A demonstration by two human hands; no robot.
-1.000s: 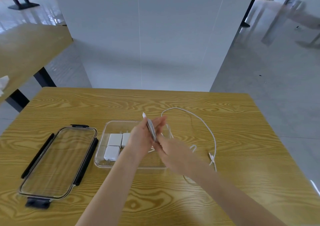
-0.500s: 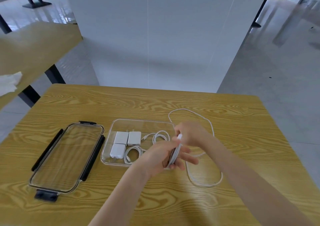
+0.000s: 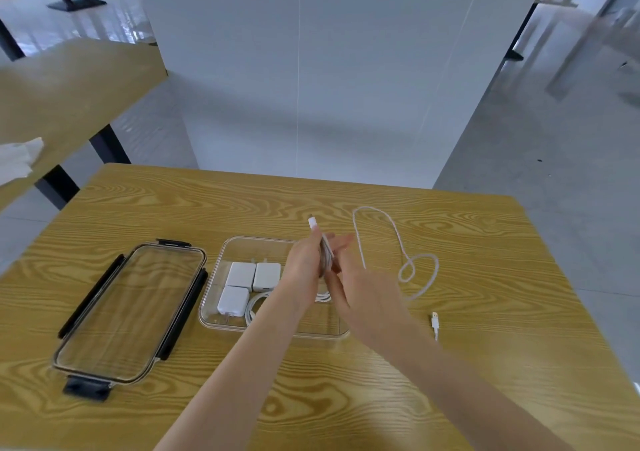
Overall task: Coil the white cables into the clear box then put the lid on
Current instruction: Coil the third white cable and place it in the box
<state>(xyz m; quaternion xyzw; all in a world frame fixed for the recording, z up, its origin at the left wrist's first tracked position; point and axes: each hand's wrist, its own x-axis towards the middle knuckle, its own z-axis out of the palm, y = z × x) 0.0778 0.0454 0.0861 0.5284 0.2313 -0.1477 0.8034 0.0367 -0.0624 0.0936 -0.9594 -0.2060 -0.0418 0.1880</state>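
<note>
My left hand [image 3: 306, 262] holds a bundle of folded loops of a white cable [image 3: 398, 239] above the clear box [image 3: 221, 319], with one plug sticking up past my fingers. My right hand [image 3: 363, 298] sits just right of it, fingers on the same cable. The loose length trails in loops over the table to the right and ends in a plug [image 3: 435, 324]. Inside the box lie three white chargers [image 3: 254, 277] and a coiled white cable [image 3: 256, 307]. The clear lid [image 3: 128, 308] with black clips lies flat to the left of the box.
The wooden table [image 3: 485, 364] ends near my body and at the right. A white partition [image 3: 311, 70] stands behind its far edge. Another wooden table [image 3: 62, 94] with a white cloth is at the left.
Both hands rose and moved back over the box with the cable bundle. The big loop on the table shrank into smaller loops, and the cable's free plug now lies on the table at the right.
</note>
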